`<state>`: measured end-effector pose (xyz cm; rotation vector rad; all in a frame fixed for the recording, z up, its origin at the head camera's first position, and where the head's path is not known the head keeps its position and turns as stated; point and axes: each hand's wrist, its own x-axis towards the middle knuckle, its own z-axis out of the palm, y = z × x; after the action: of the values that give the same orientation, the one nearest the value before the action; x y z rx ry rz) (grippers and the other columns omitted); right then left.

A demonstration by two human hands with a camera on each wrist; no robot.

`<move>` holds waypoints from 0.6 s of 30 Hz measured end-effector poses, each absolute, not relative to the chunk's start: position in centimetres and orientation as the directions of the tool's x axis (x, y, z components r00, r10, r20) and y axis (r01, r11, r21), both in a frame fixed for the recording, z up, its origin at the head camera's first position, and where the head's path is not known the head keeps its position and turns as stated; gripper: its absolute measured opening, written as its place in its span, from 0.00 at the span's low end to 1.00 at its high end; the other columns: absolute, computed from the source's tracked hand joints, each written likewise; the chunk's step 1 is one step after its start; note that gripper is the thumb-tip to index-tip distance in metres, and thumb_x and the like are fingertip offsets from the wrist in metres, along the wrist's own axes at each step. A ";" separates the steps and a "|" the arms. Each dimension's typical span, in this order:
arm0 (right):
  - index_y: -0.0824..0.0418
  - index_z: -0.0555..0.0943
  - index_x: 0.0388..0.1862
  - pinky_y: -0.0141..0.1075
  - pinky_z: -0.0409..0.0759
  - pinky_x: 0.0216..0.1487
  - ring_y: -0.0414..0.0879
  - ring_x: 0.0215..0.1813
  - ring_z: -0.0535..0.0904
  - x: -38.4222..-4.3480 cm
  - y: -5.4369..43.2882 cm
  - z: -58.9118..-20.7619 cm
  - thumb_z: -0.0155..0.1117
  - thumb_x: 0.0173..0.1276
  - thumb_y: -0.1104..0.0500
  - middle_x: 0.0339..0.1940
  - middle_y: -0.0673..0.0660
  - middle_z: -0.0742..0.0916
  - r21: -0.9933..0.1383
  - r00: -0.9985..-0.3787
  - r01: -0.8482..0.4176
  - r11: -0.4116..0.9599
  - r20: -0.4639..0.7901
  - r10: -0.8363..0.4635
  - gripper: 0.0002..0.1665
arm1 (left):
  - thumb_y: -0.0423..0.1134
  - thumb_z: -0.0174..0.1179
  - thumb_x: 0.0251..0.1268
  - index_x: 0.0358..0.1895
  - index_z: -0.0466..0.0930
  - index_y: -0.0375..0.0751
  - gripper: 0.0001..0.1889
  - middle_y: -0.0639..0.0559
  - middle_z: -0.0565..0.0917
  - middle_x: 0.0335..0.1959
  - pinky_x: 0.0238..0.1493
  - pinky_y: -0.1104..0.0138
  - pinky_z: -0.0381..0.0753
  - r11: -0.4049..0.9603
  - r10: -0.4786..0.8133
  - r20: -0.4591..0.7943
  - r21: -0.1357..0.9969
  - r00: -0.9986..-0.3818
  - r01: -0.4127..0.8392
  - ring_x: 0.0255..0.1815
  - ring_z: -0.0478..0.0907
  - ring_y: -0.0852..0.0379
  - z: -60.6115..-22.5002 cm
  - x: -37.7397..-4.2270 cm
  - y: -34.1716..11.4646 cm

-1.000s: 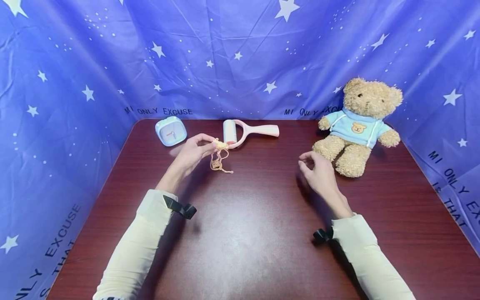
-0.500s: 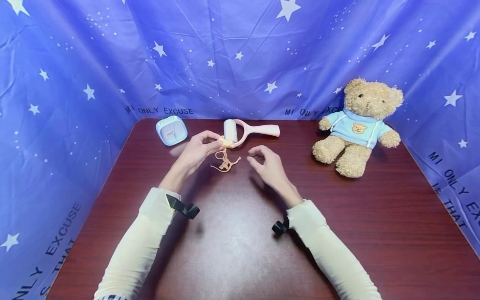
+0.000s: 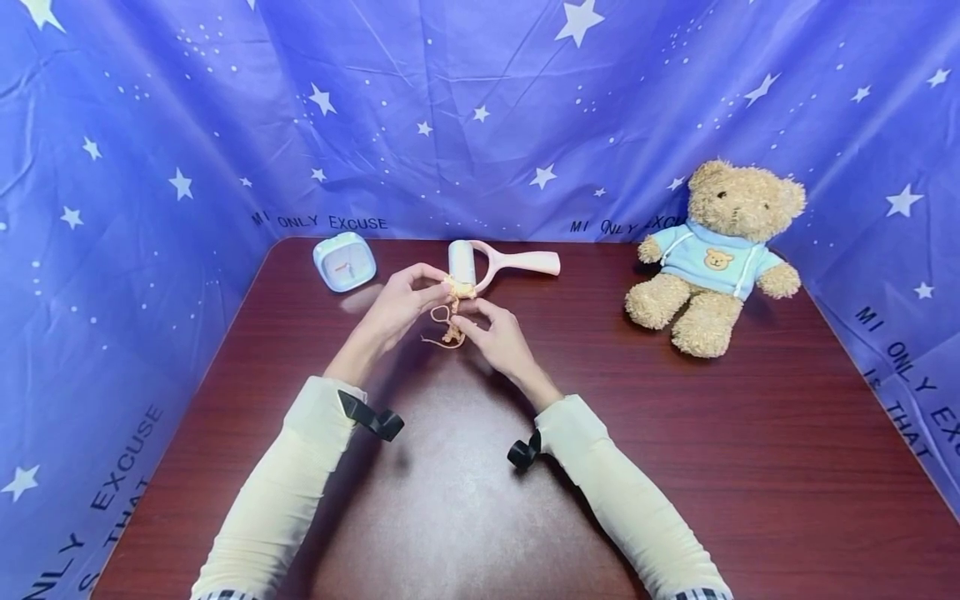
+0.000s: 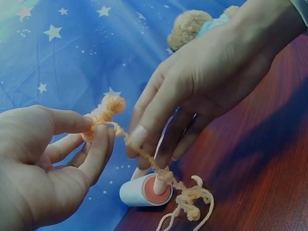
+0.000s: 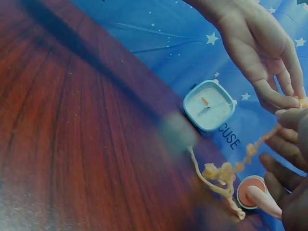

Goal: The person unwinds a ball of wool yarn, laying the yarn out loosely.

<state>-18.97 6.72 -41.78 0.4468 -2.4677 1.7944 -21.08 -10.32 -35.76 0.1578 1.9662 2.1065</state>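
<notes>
My left hand (image 3: 393, 307) pinches a small wound bundle of pale orange yarn (image 4: 111, 106) between thumb and fingertips, above the table. From the bundle a twisted strand hangs down to a knotted tangle with loose ends (image 4: 191, 198). My right hand (image 3: 501, 337) has come in from the right; its thumb and fingers pinch the strand just below the bundle, as the left wrist view shows. Behind the yarn lies a lint roller with a white roll (image 3: 462, 262) and a pink handle (image 3: 534, 262).
A light blue clock (image 3: 344, 262) stands at the back left of the dark red wooden table (image 3: 675, 467). A teddy bear (image 3: 717, 258) in a blue top sits at the back right. Blue star-patterned cloth (image 3: 480, 167) hangs around the table.
My right hand has moved left from beside the teddy bear to the yarn and taken hold of its strand. The left hand, still pinching the bundle, has shifted slightly right.
</notes>
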 end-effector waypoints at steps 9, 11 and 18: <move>0.71 0.80 0.41 0.31 0.82 0.37 0.55 0.35 0.82 -18.2 7.6 -41.0 0.62 0.67 0.65 0.34 0.70 0.85 -0.957 -0.943 -0.290 0.003 0.285 -0.169 0.09 | 0.24 0.55 0.65 0.44 0.73 0.32 0.07 0.49 0.79 0.37 0.62 0.56 0.78 -0.048 0.230 -0.087 0.994 -0.969 -0.101 0.38 0.81 0.62 -36.0 -21.2 -10.5; 0.73 0.78 0.41 0.33 0.84 0.39 0.52 0.34 0.83 -17.8 8.1 -40.1 0.61 0.67 0.67 0.33 0.71 0.84 -0.957 -0.945 -0.290 -0.021 0.290 -0.148 0.09 | 0.24 0.55 0.65 0.44 0.73 0.31 0.07 0.49 0.79 0.38 0.61 0.57 0.79 -0.045 0.225 -0.089 0.994 -0.970 -0.101 0.38 0.81 0.62 -36.0 -21.2 -10.6; 0.74 0.78 0.40 0.27 0.82 0.36 0.44 0.32 0.83 -16.7 10.2 -36.9 0.61 0.67 0.67 0.31 0.67 0.85 -0.955 -0.955 -0.295 0.022 0.295 -0.024 0.09 | 0.23 0.54 0.65 0.44 0.71 0.29 0.07 0.46 0.77 0.41 0.60 0.60 0.80 -0.053 0.225 -0.099 0.992 -0.969 -0.114 0.38 0.81 0.63 -36.2 -21.3 -11.0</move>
<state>-16.71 10.21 -36.88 0.3339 -2.0954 2.0420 -21.26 -10.98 -36.18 0.1202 1.9851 2.1207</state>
